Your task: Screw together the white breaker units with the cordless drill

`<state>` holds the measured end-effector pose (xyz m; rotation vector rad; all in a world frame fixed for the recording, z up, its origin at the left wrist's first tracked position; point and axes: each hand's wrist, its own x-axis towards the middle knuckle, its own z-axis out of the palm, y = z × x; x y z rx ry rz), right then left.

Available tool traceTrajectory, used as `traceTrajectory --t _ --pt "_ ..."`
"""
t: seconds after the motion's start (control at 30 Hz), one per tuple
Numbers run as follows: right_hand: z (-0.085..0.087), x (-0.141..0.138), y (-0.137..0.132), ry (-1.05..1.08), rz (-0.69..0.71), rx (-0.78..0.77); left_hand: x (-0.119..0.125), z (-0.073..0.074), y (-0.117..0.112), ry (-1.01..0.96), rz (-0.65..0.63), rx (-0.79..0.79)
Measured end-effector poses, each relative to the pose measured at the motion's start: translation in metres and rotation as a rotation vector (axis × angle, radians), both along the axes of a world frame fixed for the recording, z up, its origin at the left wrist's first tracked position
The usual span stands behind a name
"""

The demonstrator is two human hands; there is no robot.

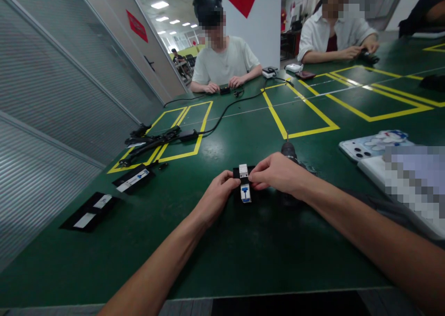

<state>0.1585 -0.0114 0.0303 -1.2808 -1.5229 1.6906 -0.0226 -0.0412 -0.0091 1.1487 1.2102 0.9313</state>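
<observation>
A small white piece with a blue T-shaped mark lies in front of me, with a black band across its middle and dark material around it. My left hand pinches the left side of this piece, thumb and forefinger closed at the band. From the right, my right hand pinches the other side with closed fingertips. What exactly lies between the fingertips is partly hidden. Just beyond my right hand is a black drill-like tool with a thin bit, partly covered by the hand and wrist.
At left lie black sheets with white strips and a black jointed stand with a cable. A patterned phone and a white object lie at right. Yellow tape marks the green table. Two people sit across, handling dark objects.
</observation>
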Motion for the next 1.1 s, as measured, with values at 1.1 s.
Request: traceTrajectory --t 1.1 --pt "-0.040 0.102 -0.057 -1.170 0.155 0.910 0.022 -0.002 0.018 0.048 -0.067 0.102"
